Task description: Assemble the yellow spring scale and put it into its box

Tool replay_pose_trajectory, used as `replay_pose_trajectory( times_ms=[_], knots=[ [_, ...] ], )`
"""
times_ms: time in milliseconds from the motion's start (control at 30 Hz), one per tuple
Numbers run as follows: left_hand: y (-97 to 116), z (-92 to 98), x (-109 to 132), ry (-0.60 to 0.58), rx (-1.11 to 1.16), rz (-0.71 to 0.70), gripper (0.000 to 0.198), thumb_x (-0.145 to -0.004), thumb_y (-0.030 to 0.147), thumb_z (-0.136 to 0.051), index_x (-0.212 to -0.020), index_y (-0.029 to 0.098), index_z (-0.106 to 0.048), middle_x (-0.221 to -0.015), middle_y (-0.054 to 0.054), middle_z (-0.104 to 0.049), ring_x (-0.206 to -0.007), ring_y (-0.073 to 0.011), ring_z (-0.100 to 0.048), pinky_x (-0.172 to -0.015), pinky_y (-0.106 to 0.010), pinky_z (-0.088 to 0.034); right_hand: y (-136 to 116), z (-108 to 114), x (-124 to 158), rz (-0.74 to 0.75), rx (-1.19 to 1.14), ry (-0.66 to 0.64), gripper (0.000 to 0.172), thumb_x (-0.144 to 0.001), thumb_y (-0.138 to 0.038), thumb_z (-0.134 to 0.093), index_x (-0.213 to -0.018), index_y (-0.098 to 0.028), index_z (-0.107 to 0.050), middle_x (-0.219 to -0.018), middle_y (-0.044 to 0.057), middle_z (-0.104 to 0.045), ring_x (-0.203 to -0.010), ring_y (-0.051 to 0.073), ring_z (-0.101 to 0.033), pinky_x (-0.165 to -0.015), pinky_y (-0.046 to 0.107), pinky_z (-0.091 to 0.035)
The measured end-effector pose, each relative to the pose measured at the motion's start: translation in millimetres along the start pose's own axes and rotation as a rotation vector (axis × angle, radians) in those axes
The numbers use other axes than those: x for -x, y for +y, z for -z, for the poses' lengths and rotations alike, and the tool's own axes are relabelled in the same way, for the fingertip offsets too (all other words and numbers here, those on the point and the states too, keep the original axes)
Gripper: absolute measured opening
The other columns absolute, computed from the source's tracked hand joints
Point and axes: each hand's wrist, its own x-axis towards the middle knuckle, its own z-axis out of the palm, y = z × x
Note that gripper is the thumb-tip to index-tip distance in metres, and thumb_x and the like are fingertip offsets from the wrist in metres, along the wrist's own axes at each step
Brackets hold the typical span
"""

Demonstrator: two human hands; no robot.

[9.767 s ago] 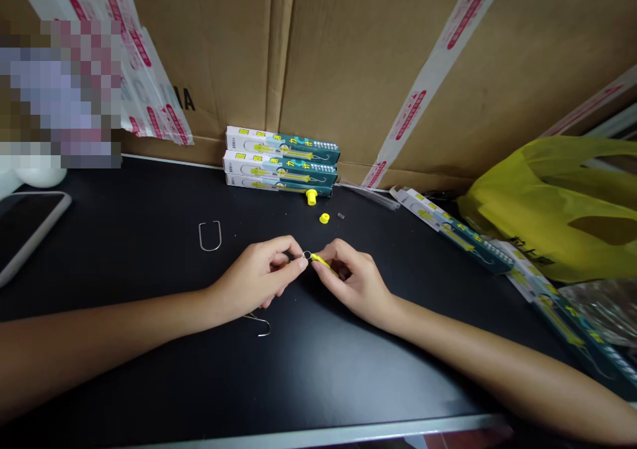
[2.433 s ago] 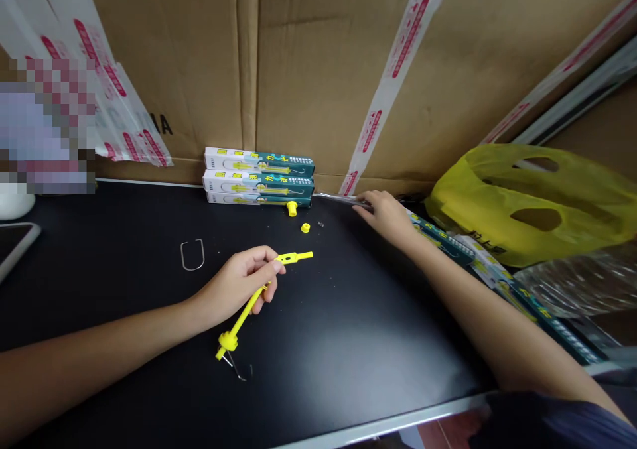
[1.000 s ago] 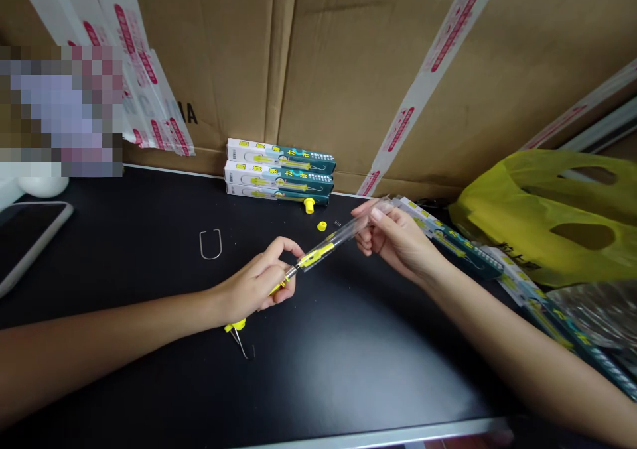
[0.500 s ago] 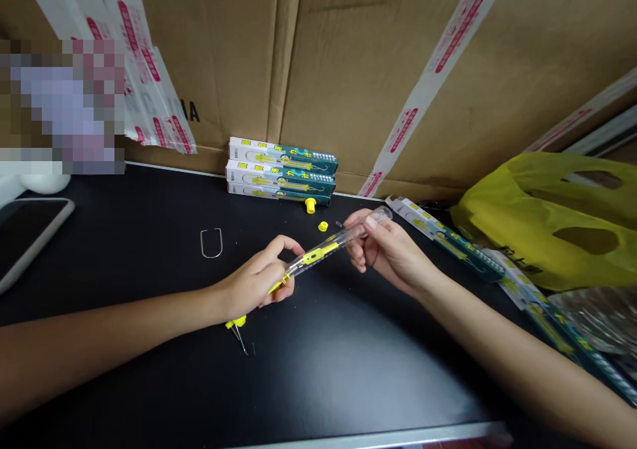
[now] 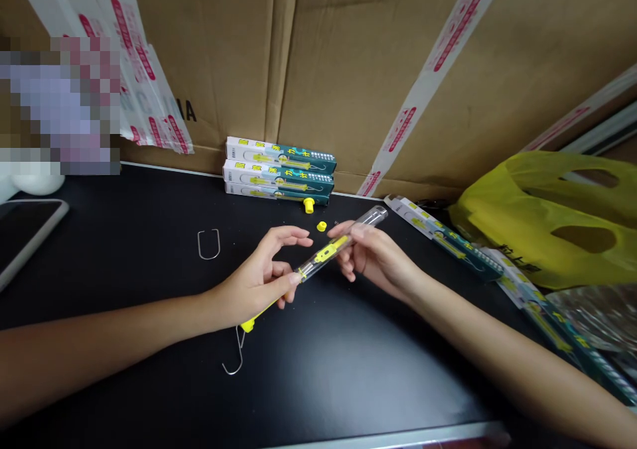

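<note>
My left hand (image 5: 259,278) pinches a yellow plastic rod (image 5: 259,316) whose lower end carries a metal hook (image 5: 235,358). The rod's upper part sits inside a clear plastic tube (image 5: 343,241), which my right hand (image 5: 371,255) grips near its middle. The tube slants up to the right over the black table (image 5: 323,369). Two small yellow caps (image 5: 309,204) (image 5: 321,226) and a tiny spring (image 5: 337,223) lie just beyond the hands.
Three stacked teal-and-white boxes (image 5: 279,170) stand against the cardboard wall (image 5: 348,64). A U-shaped wire (image 5: 208,244) lies to the left. More boxes (image 5: 442,237) and a yellow plastic bag (image 5: 552,217) fill the right side. A phone (image 5: 24,237) lies far left.
My right hand fetched the clear tube from the back right and slid it further down over the yellow rod. The hook end has swung lower.
</note>
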Motion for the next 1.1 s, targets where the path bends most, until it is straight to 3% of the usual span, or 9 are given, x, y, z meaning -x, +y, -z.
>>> replay_pose_trajectory(
  times_ms=[167,267,433,667,800,900,1100],
  knots=[
    [2.2,-2.7,3.7,-0.014,-0.022,0.028,0.055,-0.088,0.016,-0.061,-0.135,0.037,-0.040,-0.144,-0.008,-0.039,-0.067,-0.0038,-0.059,-0.061,-0.021,-0.055,19.2,-19.7,6.9,-0.119,0.020,-0.169,0.028,-0.082,-0.036,-0.072,-0.101,-0.015,-0.066,-0.076,0.001,-0.066,-0.064,0.012,-0.066,-0.054,0.023,-0.058],
    [4.3,-2.8,3.4,0.004,-0.052,0.071,0.057,-0.086,0.019,-0.065,-0.135,0.036,-0.042,-0.145,-0.008,-0.040,-0.066,-0.0042,-0.061,-0.062,-0.021,-0.057,27.9,-30.0,11.0,-0.107,0.042,-0.228,0.029,-0.082,-0.033,-0.072,-0.102,-0.015,-0.063,-0.081,0.003,-0.068,-0.075,0.014,-0.069,-0.060,0.024,-0.060],
    [3.0,-1.7,0.0,0.065,-0.089,0.096,0.059,-0.084,0.025,-0.068,-0.134,0.039,-0.041,-0.145,-0.009,-0.041,-0.052,-0.0012,-0.061,-0.046,-0.017,-0.052,32.3,-34.5,12.4,-0.053,0.023,-0.196,0.025,-0.085,-0.029,-0.069,-0.105,-0.016,-0.060,-0.081,0.002,-0.067,-0.078,0.014,-0.070,-0.064,0.025,-0.062],
    [7.4,0.5,-5.0,0.055,-0.047,0.203,0.056,-0.083,0.037,-0.067,-0.132,0.029,-0.039,-0.134,-0.013,-0.050,-0.047,-0.0049,-0.063,-0.041,-0.019,-0.049,22.6,-25.9,8.2,-0.046,0.017,-0.164,0.022,-0.083,-0.028,-0.070,-0.097,-0.016,-0.059,-0.084,0.002,-0.068,-0.073,0.014,-0.071,-0.061,0.027,-0.063],
    [9.1,3.5,-7.2,-0.027,-0.007,0.231,0.041,-0.091,0.042,-0.054,-0.123,0.020,-0.043,-0.107,-0.009,-0.065,-0.054,-0.0096,-0.065,-0.050,-0.024,-0.052,2.7,-10.2,2.4,-0.004,0.084,-0.089,0.022,-0.080,-0.026,-0.072,-0.096,-0.016,-0.061,-0.088,0.003,-0.070,-0.068,0.014,-0.070,-0.058,0.027,-0.062],
    [8.9,5.3,-8.0,-0.091,-0.025,0.256,0.029,-0.090,0.039,-0.057,-0.108,0.017,-0.047,-0.085,-0.003,-0.068,-0.060,-0.0117,-0.066,-0.058,-0.025,-0.052,-11.4,1.4,-1.0,0.024,0.124,-0.048,0.020,-0.078,-0.025,-0.072,-0.093,-0.015,-0.062,-0.087,0.004,-0.070,-0.065,0.013,-0.069,-0.056,0.027,-0.062],
    [7.2,5.8,-10.0,-0.133,0.034,0.313,0.021,-0.092,0.037,-0.056,-0.093,0.018,-0.046,-0.079,-0.004,-0.072,-0.069,-0.0153,-0.070,-0.066,-0.029,-0.052,-22.1,9.6,-1.9,0.030,0.172,0.007,0.019,-0.078,-0.025,-0.072,-0.092,-0.016,-0.063,-0.086,0.004,-0.070,-0.064,0.013,-0.068,-0.055,0.027,-0.062]
  ],
)
